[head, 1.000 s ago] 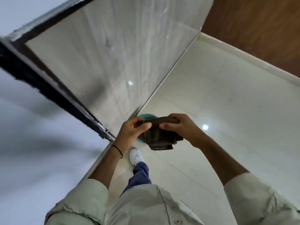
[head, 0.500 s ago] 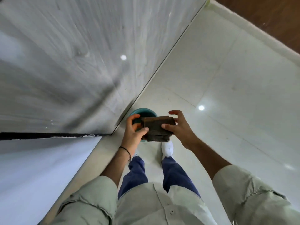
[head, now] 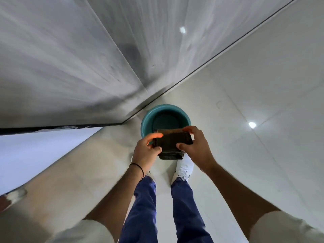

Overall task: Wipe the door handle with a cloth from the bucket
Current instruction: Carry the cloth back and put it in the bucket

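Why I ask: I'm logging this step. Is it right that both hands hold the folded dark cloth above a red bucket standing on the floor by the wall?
Not quite: the bucket is teal, not red, as the head view shows. The rest stands: the left hand and right hand both hold the folded dark cloth above it, on the floor by the wall.

One head-worn wide-angle camera looks steeply down, close over both hands, to the floor [head: 263, 155] and wall [head: 70, 58].

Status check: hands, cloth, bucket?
Left hand and right hand both gripping the folded dark cloth. Cloth held above the teal bucket on the floor. Door handle not in view.
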`<state>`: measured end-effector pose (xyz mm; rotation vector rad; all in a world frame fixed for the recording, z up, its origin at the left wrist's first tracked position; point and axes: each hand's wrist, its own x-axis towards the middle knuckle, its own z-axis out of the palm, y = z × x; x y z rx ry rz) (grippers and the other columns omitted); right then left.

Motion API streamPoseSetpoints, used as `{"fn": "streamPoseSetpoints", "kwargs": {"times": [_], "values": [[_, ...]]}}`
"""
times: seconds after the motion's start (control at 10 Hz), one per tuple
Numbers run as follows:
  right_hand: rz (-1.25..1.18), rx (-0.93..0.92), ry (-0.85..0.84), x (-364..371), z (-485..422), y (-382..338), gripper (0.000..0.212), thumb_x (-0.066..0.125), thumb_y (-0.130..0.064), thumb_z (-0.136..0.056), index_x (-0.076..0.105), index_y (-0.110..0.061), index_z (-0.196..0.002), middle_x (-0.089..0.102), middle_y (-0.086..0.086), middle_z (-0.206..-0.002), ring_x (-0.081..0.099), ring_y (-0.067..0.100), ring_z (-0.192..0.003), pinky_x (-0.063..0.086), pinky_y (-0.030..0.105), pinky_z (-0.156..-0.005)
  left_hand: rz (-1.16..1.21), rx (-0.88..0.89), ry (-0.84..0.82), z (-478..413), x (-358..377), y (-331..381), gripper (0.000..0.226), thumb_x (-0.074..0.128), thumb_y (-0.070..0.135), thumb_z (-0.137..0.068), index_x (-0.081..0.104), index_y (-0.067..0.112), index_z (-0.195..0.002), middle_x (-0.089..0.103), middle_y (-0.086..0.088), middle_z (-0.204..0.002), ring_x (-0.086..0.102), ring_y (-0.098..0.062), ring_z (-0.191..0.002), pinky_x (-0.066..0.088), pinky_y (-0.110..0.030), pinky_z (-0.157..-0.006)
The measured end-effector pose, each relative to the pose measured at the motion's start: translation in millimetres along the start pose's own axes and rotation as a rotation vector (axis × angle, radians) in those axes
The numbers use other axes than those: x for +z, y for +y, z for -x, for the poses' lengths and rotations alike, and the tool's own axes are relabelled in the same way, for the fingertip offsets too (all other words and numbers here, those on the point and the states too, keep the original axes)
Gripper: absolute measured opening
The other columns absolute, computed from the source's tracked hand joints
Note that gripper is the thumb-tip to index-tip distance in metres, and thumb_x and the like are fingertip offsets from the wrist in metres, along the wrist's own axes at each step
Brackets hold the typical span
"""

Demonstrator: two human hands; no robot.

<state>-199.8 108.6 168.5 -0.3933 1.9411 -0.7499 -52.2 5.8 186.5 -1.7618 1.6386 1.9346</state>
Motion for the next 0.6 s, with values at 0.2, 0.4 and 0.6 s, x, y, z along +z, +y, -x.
{"fn": "streamPoseSetpoints", "kwargs": {"times": [0.2,0.4,0.6], "values": [[0.157,-0.085,0.019,38.4,-91.6,59.6,0.058,0.075,-0.012,-0.081,0.051,-0.015,-0.134,0.051,0.007,-0.132,0.047,0.01,-0.108,0.033,-0.009,-0.071,-0.013,0.009,0.047,-98.4,22.1,-67.3,0.047,0.06,-0.008,-0.081,0.068,0.023,-0.115,0.068,-0.002,-0.119,0.066,-0.017,-0.107,0.052,-0.026,-0.093],[0.663,-0.16,-0.121,62.8,-134.1,96.3,0.083,0.066,-0.018,-0.09,0.019,-0.033,-0.156,0.012,0.01,-0.164,0.044,0.036,-0.136,0.049,0.042,-0.103,-0.337,0.07,0.122,-146.2,27.2,-107.3,0.049,0.058,0.005,-0.09,0.055,0.022,-0.136,0.039,0.0,-0.152,0.041,-0.017,-0.138,0.026,-0.008,-0.102],[0.854,-0.284,-0.222,65.4,-96.0,100.2,0.076,0.062,-0.023,-0.092,0.022,-0.03,-0.156,0.03,0.005,-0.158,0.039,0.03,-0.138,0.046,0.043,-0.106,-0.42,0.109,0.224,-113.1,10.8,-132.3,0.045,0.055,0.006,-0.09,0.058,0.018,-0.133,0.042,-0.007,-0.151,0.044,-0.024,-0.137,0.033,-0.026,-0.111]]}}
